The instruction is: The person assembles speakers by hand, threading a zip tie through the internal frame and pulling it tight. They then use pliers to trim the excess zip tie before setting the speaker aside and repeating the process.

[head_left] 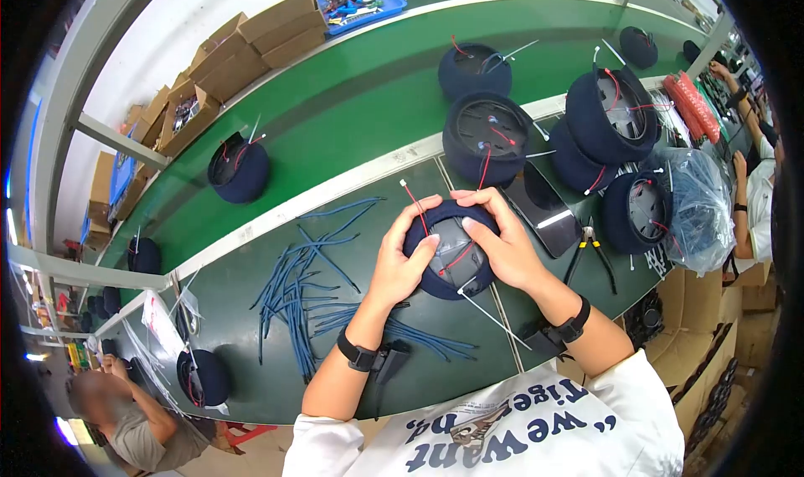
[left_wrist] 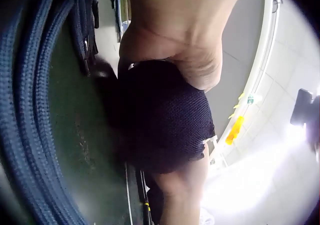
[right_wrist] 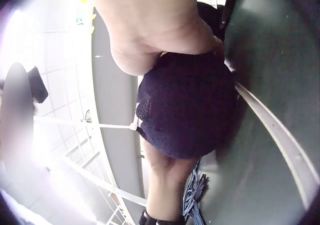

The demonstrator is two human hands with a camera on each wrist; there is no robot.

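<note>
A round navy fabric-covered piece (head_left: 458, 285) with a dark plastic inside, red wires and white cable ties is held over the green table between both hands. My left hand (head_left: 407, 255) grips its left side, thumb on the inner rim. On the opposite side my right hand (head_left: 507, 247) grips it, thumb also at the inner edge. In the left wrist view the navy fabric (left_wrist: 167, 115) fills the middle beside the left hand (left_wrist: 175, 30). The right wrist view shows the fabric (right_wrist: 187, 105) below the right hand (right_wrist: 150, 30), with a cable tie (right_wrist: 117, 126) sticking out.
Blue braided sleeves (head_left: 293, 301) lie left of the hands. To the right are a black phone-like slab (head_left: 540, 209), pliers (head_left: 590, 236), several more navy pieces (head_left: 484, 163) and a plastic bag (head_left: 697, 209). Cardboard boxes (head_left: 280, 33) line the back; other people sit at both sides.
</note>
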